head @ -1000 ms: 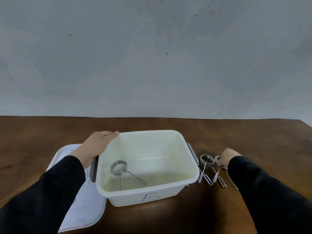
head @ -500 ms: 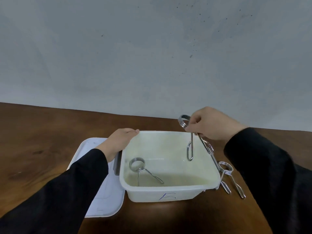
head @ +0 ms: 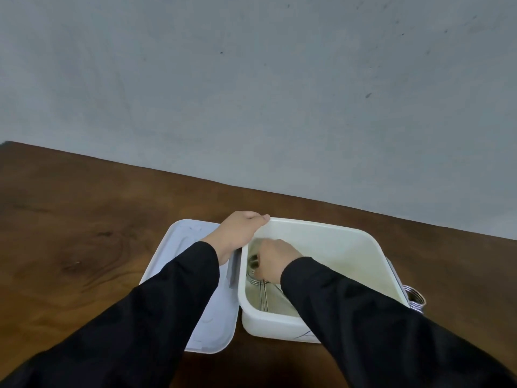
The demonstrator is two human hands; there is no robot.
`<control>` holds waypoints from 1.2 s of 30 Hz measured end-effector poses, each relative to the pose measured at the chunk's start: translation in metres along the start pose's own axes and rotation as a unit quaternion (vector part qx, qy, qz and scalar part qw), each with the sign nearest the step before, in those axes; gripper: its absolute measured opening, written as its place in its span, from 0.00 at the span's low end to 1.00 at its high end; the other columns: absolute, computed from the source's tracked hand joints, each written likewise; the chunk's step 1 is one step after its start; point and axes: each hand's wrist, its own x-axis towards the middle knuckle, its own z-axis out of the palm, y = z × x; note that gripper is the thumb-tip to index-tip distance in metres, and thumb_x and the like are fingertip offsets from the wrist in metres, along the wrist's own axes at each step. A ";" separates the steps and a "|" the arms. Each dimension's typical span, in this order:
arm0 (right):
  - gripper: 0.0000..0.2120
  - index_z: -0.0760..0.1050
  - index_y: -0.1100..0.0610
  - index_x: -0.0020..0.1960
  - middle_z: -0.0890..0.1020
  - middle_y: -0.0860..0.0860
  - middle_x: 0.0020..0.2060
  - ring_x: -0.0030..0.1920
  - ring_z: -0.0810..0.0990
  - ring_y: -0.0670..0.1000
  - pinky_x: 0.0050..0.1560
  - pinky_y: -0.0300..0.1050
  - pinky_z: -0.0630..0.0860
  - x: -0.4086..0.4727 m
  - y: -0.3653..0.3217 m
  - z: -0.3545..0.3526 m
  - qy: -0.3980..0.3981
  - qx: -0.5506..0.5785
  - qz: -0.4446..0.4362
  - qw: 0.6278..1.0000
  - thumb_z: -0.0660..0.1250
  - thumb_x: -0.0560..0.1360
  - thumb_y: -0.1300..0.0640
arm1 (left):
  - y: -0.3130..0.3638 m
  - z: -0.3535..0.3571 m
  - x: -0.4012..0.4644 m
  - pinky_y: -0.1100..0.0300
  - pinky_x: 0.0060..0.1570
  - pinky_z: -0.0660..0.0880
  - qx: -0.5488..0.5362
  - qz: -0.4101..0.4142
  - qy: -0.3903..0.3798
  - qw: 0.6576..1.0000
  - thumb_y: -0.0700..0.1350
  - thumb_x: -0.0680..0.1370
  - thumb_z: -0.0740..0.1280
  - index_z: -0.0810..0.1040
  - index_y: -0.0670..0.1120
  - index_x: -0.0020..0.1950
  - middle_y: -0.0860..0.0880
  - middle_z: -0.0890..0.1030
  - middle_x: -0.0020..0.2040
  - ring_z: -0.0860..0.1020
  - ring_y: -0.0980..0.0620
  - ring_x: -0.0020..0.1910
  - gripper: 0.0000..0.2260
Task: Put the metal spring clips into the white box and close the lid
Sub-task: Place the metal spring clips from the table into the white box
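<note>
Second spring clip (head: 253,266) is now down inside the white box (head: 321,233), at its left wall, over the clip already in there (head: 261,292); half a second ago it hung above the rim. Right hand (head: 272,260) is closed around its coil, not released yet. Left hand (head: 240,231) grips the box's left rim, fingers curled. One more clip (head: 415,298) remains on the table (head: 84,233), right of the box. Lid (head: 193,289) lies flat at left, unused.

Right hand (head: 272,257) lowered into white box (head: 321,228), spring clip (head: 256,271) seemingly beside the first
</note>
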 end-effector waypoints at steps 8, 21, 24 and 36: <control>0.15 0.79 0.61 0.56 0.77 0.53 0.40 0.41 0.74 0.56 0.44 0.45 0.70 0.003 0.001 0.006 -0.011 0.007 0.021 1.000 0.72 0.74 0.53 | 0.003 0.001 -0.003 0.59 0.61 0.63 0.017 -0.004 0.004 1.000 0.55 0.84 0.63 0.77 0.47 0.75 0.50 0.74 0.76 0.68 0.49 0.75 0.22; 0.16 0.74 0.58 0.36 0.78 0.53 0.32 0.36 0.77 0.56 0.33 0.46 0.71 -0.022 0.036 -0.032 0.044 0.109 0.001 0.993 0.61 0.79 0.50 | 0.006 0.001 -0.004 0.59 0.54 0.67 0.024 -0.010 0.013 1.000 0.55 0.83 0.66 0.84 0.43 0.60 0.53 0.79 0.57 0.73 0.52 0.58 0.17; 0.18 0.80 0.56 0.42 0.86 0.51 0.35 0.37 0.84 0.53 0.42 0.48 0.80 -0.041 0.075 -0.060 0.183 0.221 0.025 0.958 0.60 0.79 0.44 | 0.004 0.000 -0.004 0.58 0.54 0.69 0.025 -0.011 0.010 1.000 0.56 0.82 0.66 0.84 0.43 0.59 0.50 0.82 0.61 0.76 0.50 0.61 0.18; 0.21 0.79 0.62 0.59 0.83 0.54 0.51 0.49 0.81 0.52 0.49 0.44 0.77 -0.115 0.295 0.010 0.005 0.139 0.361 0.922 0.66 0.78 0.45 | -0.001 0.002 0.003 0.56 0.58 0.70 0.026 -0.007 0.029 0.999 0.56 0.82 0.67 0.85 0.46 0.58 0.51 0.82 0.58 0.77 0.48 0.60 0.16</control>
